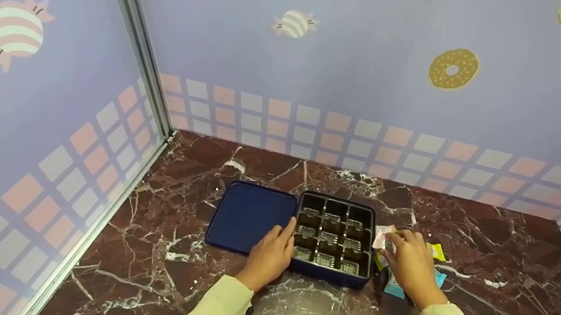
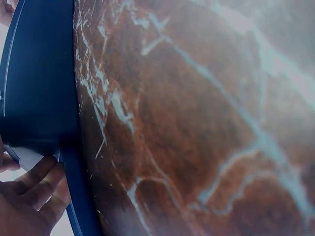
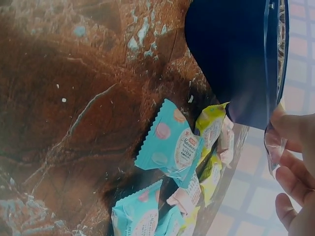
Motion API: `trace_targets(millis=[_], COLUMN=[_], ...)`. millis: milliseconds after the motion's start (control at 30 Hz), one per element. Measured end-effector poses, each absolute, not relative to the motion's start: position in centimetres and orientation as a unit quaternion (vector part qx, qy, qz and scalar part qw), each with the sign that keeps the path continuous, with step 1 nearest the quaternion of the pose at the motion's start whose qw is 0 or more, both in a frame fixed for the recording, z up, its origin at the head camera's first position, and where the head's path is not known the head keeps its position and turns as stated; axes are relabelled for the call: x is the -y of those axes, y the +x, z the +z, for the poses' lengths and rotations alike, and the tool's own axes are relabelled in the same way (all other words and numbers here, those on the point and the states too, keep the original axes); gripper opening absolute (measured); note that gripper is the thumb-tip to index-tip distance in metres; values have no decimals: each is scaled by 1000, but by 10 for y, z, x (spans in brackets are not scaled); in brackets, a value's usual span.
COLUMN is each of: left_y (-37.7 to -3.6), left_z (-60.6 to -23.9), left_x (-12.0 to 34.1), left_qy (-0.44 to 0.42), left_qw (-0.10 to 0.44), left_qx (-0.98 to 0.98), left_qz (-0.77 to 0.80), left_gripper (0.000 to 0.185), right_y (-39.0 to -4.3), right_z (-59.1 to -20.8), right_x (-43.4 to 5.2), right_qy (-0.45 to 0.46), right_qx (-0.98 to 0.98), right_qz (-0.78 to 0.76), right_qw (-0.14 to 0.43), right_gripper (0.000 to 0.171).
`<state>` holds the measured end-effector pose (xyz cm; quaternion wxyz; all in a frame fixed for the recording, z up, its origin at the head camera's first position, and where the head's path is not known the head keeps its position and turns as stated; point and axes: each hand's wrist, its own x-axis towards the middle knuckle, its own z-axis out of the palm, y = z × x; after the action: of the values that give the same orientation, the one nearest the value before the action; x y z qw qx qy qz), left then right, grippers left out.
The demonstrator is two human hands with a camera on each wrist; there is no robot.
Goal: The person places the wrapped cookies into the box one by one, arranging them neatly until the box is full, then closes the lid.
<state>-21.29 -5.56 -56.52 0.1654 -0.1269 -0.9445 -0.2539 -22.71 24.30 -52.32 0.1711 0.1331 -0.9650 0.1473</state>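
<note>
A dark blue box [image 1: 329, 275] has a black divided tray [image 1: 322, 225] inside, and its visible compartments hold nothing. My left hand [image 1: 271, 256] touches the box's left side, fingers extended along it and over the lid's near edge. To the right of the box, my right hand [image 1: 412, 263] pinches a pink wrapped macaron packet [image 1: 382, 233] near the box's right wall. In the right wrist view, thumb and fingers hold this packet [image 3: 272, 145] by the box rim. Below lie blue macaron packets [image 3: 170, 142], with yellow packets [image 3: 211, 130] and other pink ones beside them.
The flat blue lid [image 1: 252, 217] lies left of the box, right against it. All this rests on a dark red marbled table [image 1: 172, 286]. Lilac walls [image 1: 358, 86] with printed sweets close in the back and both sides.
</note>
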Motion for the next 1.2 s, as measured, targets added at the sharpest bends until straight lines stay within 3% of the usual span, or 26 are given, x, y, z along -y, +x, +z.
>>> trace_targets(millis=[433,1200], left_y=[-212,-212], left_z=[-566,-567], left_x=[56,55], left_qy=[-125,-125], left_qw=[169,175], left_qx=[944,943], left_qz=[-253,-255], left_gripper=[45,44], right_y=[-226,-222], right_z=[-520,-519], right_x=[-239,-236], right_qy=[142,182], right_qx=[963,955], right_qz=[178,168], right_qw=[146,163], right_gripper=[34,32])
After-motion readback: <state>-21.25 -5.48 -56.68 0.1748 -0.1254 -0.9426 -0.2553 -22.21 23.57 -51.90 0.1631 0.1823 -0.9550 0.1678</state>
